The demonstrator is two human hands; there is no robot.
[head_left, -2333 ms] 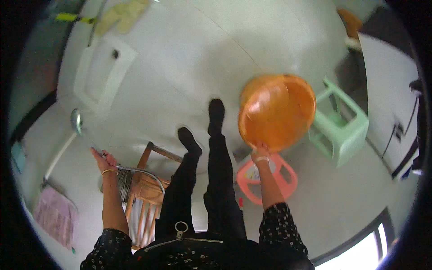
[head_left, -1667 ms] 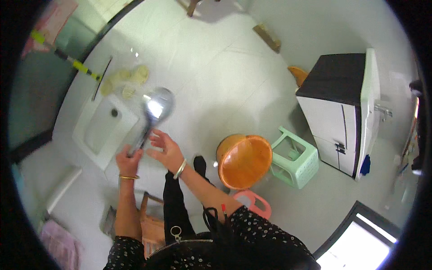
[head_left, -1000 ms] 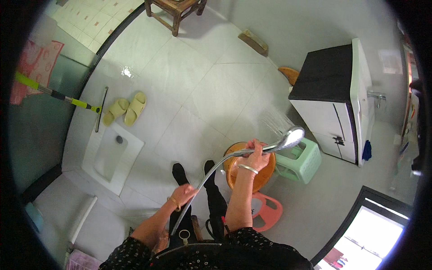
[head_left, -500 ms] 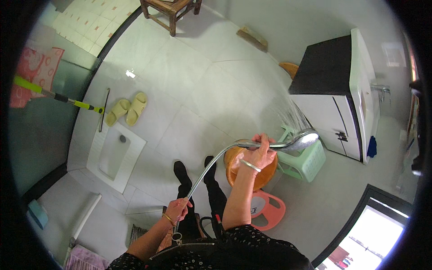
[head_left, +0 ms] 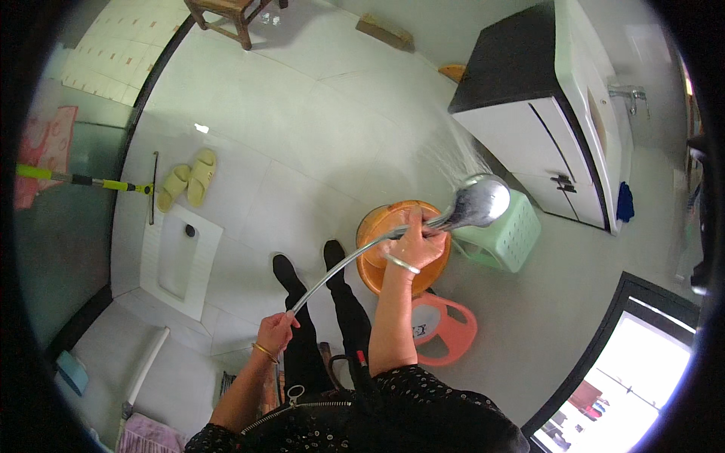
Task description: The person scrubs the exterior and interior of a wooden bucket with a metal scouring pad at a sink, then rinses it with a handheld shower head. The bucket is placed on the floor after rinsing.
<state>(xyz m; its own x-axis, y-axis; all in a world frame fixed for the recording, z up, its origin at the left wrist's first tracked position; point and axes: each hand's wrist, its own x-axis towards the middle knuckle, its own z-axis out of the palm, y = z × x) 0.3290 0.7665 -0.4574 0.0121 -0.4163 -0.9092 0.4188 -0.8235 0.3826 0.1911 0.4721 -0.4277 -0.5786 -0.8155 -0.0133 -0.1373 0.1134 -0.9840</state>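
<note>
A chrome shower head sprays water away from me, toward the floor beside the cabinet. My right hand, with a bracelet on its wrist, is closed round the handle. From there a silvery hose curves down to my left hand, whose fingers grip it. Below my right hand stands an orange-brown basin, partly covered by the hand and the handle. A pale green plastic stool is just right of the basin, partly behind the shower head.
A white cabinet with a dark side stands at the right. Nearer lies a coral plastic seat. Left are a squat toilet, yellow-green slippers and a green-handled floor tool. A wooden stool and a brush are at the back.
The view has shifted, so the room's things sit further left and higher. The shower head has turned to show more of its rounded back. Both hands keep their grip.
</note>
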